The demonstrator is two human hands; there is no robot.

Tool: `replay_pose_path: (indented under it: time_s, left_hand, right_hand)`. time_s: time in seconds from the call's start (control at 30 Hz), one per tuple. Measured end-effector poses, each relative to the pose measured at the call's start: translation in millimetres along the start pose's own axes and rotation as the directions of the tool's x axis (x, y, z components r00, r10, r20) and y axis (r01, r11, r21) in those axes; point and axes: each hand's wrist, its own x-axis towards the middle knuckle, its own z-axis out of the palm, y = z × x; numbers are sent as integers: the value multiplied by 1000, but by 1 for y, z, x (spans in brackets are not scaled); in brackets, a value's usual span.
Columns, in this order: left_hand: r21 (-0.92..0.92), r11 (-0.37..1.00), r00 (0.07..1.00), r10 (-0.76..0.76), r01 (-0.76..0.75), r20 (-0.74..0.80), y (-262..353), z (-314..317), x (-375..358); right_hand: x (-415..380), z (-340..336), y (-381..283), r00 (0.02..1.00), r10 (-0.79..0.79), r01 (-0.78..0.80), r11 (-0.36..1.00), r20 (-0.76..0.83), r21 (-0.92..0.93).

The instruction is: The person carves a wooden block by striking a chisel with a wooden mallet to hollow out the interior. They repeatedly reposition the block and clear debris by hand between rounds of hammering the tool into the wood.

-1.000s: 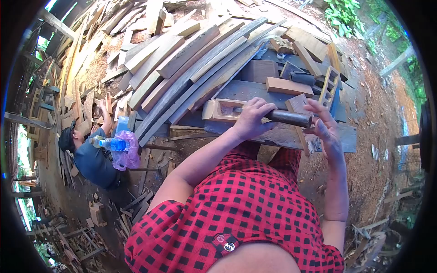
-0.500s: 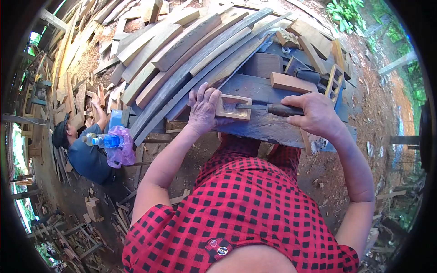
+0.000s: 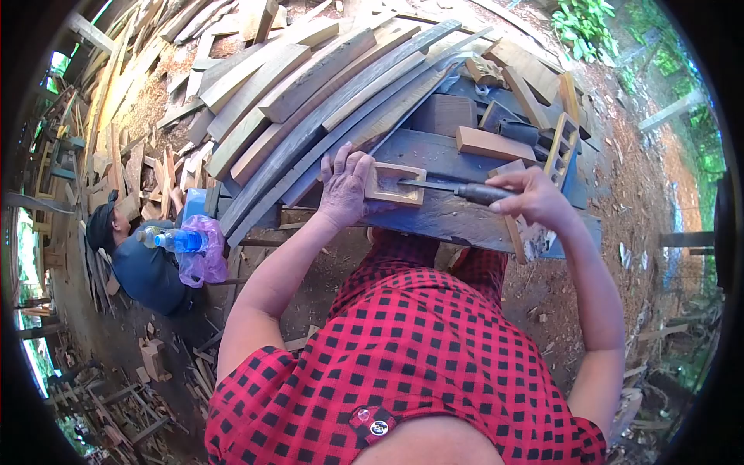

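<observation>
My left hand (image 3: 346,186) is closed around the left end of a small hollowed wooden block (image 3: 395,199), pressing it on the dark workbench (image 3: 457,221). The block lies with its rectangular recess facing up. In my right hand (image 3: 535,199) is the dark handle of a chisel (image 3: 482,193), gripped from the right. Its narrow metal blade points left over the block's right rim, with the tip inside the recess. My right fingers are bent about the handle's rear end.
Long planks (image 3: 333,101) are stacked beyond the bench. A brown wood piece (image 3: 496,143) and a slotted wooden frame (image 3: 562,147) lie at its right. To the left are a blue bottle (image 3: 180,241), a pink plastic bag (image 3: 203,260) and another person (image 3: 151,267) crouching among wood scraps.
My right hand has shifted its hold toward the rear of the chisel handle, showing more of it. The wooden block stays under my left hand. The other person's raised arm has lowered.
</observation>
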Motion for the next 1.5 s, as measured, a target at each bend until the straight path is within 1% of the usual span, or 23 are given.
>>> replay_pose_path:
  time_s: [0.03,0.1,0.13,0.2,0.37,0.43,0.47,0.5,0.57,0.6,0.63,0.73,0.77,0.87,1.03,1.1,1.23,1.27,1.3,1.4,1.43,1.47,1.5]
  left_hand:
    - [0,1000,1000,8,-8,-1,1,0,0]
    - [-11,1000,1000,-8,8,13,1,-2,0]
    - [-6,1000,1000,-13,13,6,0,-3,1]
    - [-94,995,999,-21,24,31,-1,-4,2]
    - [-166,986,997,-6,-7,-76,11,-10,-5]
    - [-177,984,991,-1,-23,-133,19,-3,-14]
    - [-178,984,987,-8,-21,-161,22,-1,-16]
    - [-177,984,981,-17,-18,-194,24,0,-17]
    - [-196,981,979,-35,-5,-198,22,3,-17]
    - [-217,976,979,-60,17,-195,20,3,-20]
    - [-212,977,978,-67,25,-195,18,4,-22]
    - [-174,985,980,-31,-4,-198,13,4,-21]
    - [-171,985,974,-18,-21,-224,13,5,-22]
    - [-179,982,963,6,-57,-270,19,8,-24]
    - [-201,978,955,-6,-56,-296,17,9,-25]
    - [-164,985,960,-3,-45,-281,17,7,-25]
    - [-167,984,960,18,-68,-280,15,10,-26]
    - [-183,980,953,25,-84,-301,17,10,-27]
    - [-199,975,946,31,-99,-322,17,10,-27]
    - [-343,936,954,-31,-77,-299,17,7,-40]
    - [-341,938,954,-40,-66,-296,24,-3,-46]
    - [-664,739,949,-279,115,-147,33,-16,-54]
    - [-868,412,893,-444,277,74,39,-26,-64]
  right_hand:
    - [7,-5,6,1000,-4,4,1000,30,6]
    - [33,1,60,911,-408,404,912,-60,-66]
    - [30,4,57,908,-415,411,909,-55,-70]
    - [16,16,55,873,-450,364,859,-191,-361]
    - [-32,21,50,857,-417,339,899,-303,-278]
    - [-46,27,41,806,-503,380,844,-312,-378]
    - [-48,29,32,799,-530,348,793,-283,-500]
    - [-42,34,33,798,-530,347,794,-288,-500]
    - [-26,44,35,567,-783,368,518,-255,-772]
    - [-24,48,29,534,-826,369,419,-180,-829]
    - [-25,52,26,531,-829,378,415,-173,-827]
    - [-40,71,16,540,-840,369,179,54,-912]
    - [-44,78,12,544,-838,365,188,45,-912]
    - [-51,86,5,439,-890,474,112,123,-874]
    - [-48,61,-11,514,-846,369,69,142,-927]
    - [-41,69,-11,434,-898,366,97,77,-926]
    - [-55,93,-6,378,-911,399,-3,167,-917]
    - [-61,86,-8,463,-864,433,22,201,-901]
    - [-63,76,-11,464,-864,431,26,197,-902]
    - [-72,51,-17,489,-870,413,296,-65,-861]
    - [-78,48,-17,488,-871,423,293,-57,-857]
    - [-84,47,-17,450,-878,395,360,-163,-845]
    - [-88,46,-15,407,-873,372,428,-270,-823]
